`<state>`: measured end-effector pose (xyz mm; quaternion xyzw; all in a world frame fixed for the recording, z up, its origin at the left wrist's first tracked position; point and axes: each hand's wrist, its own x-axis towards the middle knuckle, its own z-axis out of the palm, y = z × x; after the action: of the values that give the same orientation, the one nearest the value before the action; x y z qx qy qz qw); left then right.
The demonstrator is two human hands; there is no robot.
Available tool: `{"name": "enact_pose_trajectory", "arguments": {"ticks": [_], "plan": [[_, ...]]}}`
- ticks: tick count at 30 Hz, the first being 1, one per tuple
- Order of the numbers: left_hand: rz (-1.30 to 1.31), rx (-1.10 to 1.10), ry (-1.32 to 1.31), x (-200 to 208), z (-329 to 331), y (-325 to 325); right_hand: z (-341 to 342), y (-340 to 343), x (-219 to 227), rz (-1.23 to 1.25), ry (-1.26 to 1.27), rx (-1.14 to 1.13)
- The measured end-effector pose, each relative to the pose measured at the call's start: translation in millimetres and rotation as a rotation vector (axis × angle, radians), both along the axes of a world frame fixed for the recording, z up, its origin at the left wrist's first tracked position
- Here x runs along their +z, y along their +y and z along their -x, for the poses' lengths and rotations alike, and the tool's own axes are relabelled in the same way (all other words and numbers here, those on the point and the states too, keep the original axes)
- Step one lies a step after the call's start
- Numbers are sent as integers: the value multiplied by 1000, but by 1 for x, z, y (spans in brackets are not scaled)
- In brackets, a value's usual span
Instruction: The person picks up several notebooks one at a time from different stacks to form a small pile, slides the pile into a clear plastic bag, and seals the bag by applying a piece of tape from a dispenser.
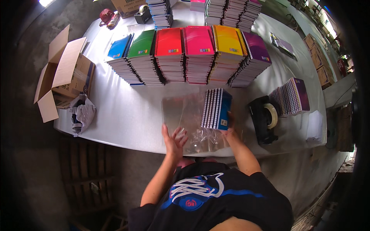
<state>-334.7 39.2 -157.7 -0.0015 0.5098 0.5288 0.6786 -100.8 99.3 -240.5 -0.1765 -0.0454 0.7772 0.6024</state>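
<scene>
Right hand (230, 126) grips one notebook bundle (212, 109), located over clear plastic (172, 111). From the bundle: left hand (175, 142), empty, fingers spread, at 8 o'clock; six stacks (198, 57), 11 o'clock; one tape dispenser (257, 117), 3 o'clock.

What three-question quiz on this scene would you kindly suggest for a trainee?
1. Which of the person's hands holds the blue notebooks?
2. True or false: the tape dispenser stands to the right of those notebooks.
3. Fill in the blank: from left to right, the row of six stacks runs blue, green, red, pink, yellow, ____.

Key:
1. The right hand.
2. True.
3. Purple.
</scene>
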Motion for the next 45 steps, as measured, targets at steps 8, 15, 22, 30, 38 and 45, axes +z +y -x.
{"name": "enact_pose_trajectory", "arguments": {"ticks": [8, 15, 22, 30, 38, 45], "plan": [[-531, -629, 639, 22, 30, 58, -44, -7, 13, -42, -105, 138], [-368, -587, 783, -10, 57, 31, -66, -10, 36, 51, -469, 266], [-552, -854, 558, 17, 61, 42, -58, 28, 74, -172, -787, 336], [-337, -515, 652, -20, 43, 29, -27, 15, 101, -49, -740, 337], [-348, -551, 520, -32, 55, 13, 16, 3, 54, 124, -871, 334], [-419, -598, 496, -23, 49, 8, -22, 33, 73, 121, -877, 303]]}}
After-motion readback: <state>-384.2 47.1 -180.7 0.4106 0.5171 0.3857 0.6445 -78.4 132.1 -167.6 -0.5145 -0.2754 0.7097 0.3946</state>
